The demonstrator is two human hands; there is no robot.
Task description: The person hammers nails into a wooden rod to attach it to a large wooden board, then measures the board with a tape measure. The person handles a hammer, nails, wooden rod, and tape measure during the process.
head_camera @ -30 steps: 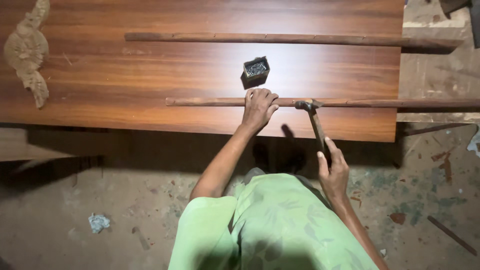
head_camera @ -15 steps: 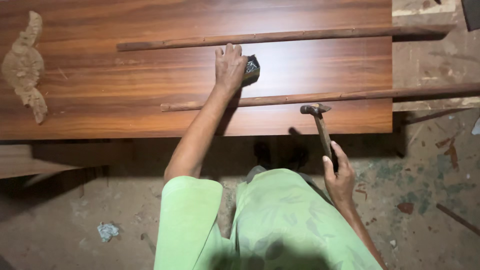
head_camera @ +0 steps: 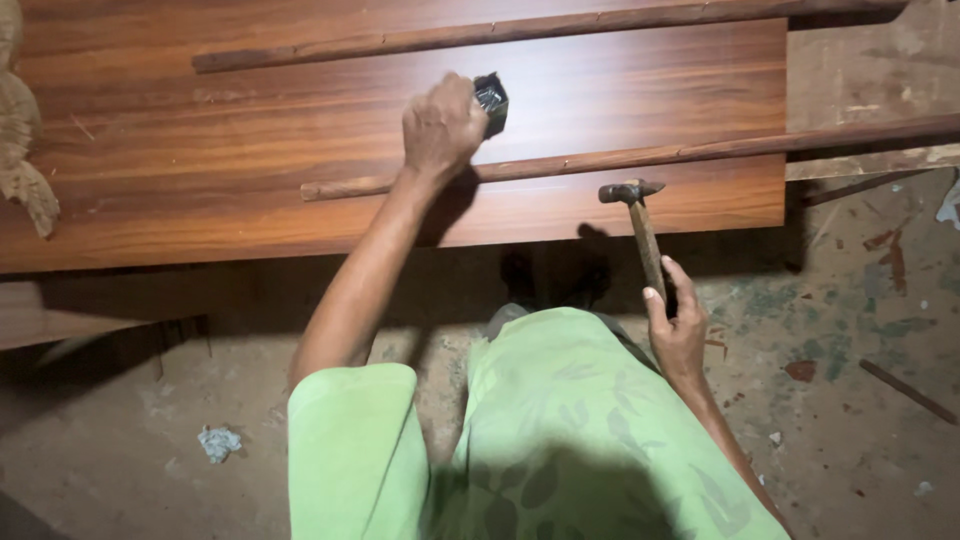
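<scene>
My left hand (head_camera: 440, 125) rests on a wide reddish-brown wooden board (head_camera: 250, 170), its fingers curled shut against a small black box (head_camera: 491, 100) with small metal pieces inside. Whatever the fingertips pinch is hidden. Just below that hand, a thin wooden strip (head_camera: 700, 152) lies across the board. My right hand (head_camera: 678, 330) grips the wooden handle of a hammer (head_camera: 640, 225), which stands upright. The hammer's metal head is over the board's near edge, below the strip and apart from it.
A second wooden strip (head_camera: 450, 38) lies along the board's far side. A carved wooden ornament (head_camera: 20, 150) sits at the left end. The dusty floor holds a crumpled scrap (head_camera: 217, 441), wood offcuts (head_camera: 905, 390) and a rough plank (head_camera: 870, 70) beyond the board's right end.
My left hand left the near strip, reached up to the black box and closed its fingers there. The hammer in my right hand drew back from the strip.
</scene>
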